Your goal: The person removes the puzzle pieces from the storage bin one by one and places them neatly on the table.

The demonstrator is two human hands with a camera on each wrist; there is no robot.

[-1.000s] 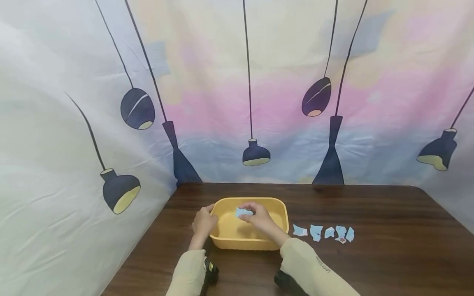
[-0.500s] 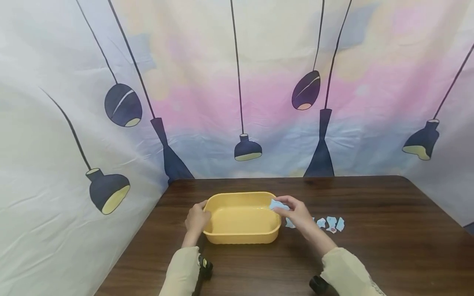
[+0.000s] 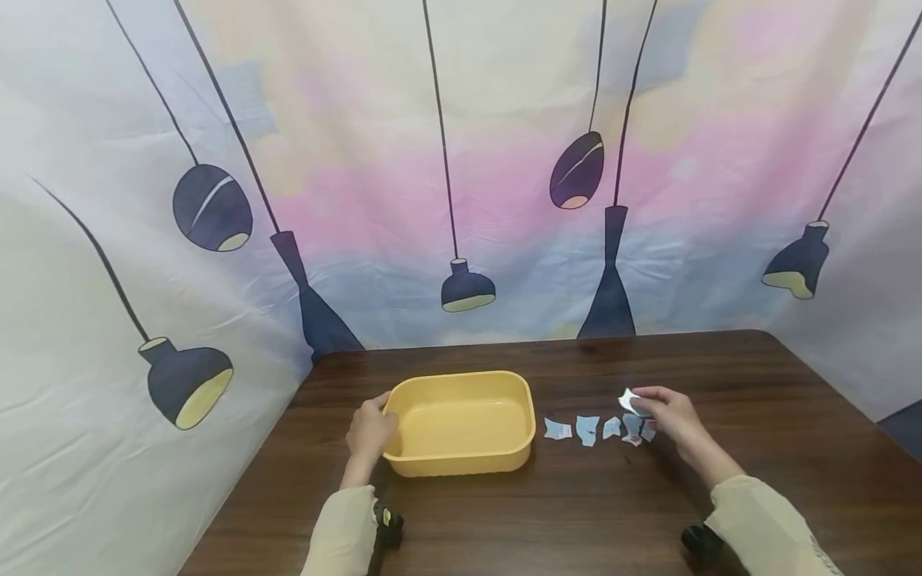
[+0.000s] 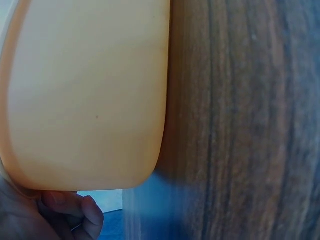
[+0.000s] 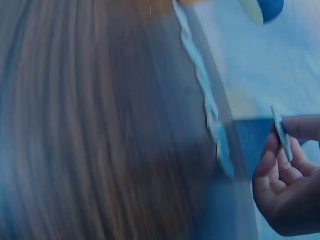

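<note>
My left hand [image 3: 370, 434] grips the left rim of a yellow plastic basin [image 3: 457, 464], its curled fingers [image 4: 75, 210] showing at the basin's end in the left wrist view. The basin's visible inside holds nothing. Over to the right, my right hand [image 3: 675, 418] pinches a jagged light-blue flat piece [image 3: 627, 399] between thumb and fingers. That piece [image 5: 281, 134] is seen nearly edge-on in the right wrist view. It hangs above the right end of a row of similar pieces [image 3: 587, 430] lying on the table. The rightmost of them is partly hidden by the hand.
The dark wooden table [image 3: 504, 528] runs back to a hanging cloth [image 3: 389, 160] printed with lamps. Beside the basin's right wall lies the nearest loose piece [image 3: 557, 430]. A black wrist camera [image 3: 702, 544] sits under the right sleeve.
My right hand has carried the light-blue piece from over the basin to the right, above the row's far end. My left hand stays on the rim. The head view has shifted.
</note>
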